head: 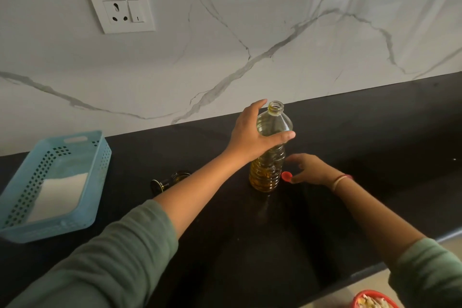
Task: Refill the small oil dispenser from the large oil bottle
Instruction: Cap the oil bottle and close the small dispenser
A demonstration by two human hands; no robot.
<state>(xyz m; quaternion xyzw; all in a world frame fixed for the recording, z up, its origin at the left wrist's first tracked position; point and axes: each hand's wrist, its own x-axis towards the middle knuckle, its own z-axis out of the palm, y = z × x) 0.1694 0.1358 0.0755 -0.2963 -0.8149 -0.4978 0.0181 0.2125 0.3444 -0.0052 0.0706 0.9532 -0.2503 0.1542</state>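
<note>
The large oil bottle (268,165) stands upright and uncapped on the black countertop (250,232). The left hand (250,137) grips its shoulder, thumb and fingers wrapped round it. The red cap (286,176) lies beside its base, with the right hand (312,170) thumb against it and the fingers loosely spread; a pinch cannot be told. The small dark dispenser (172,180) sits to the left, partly behind the forearm.
</note>
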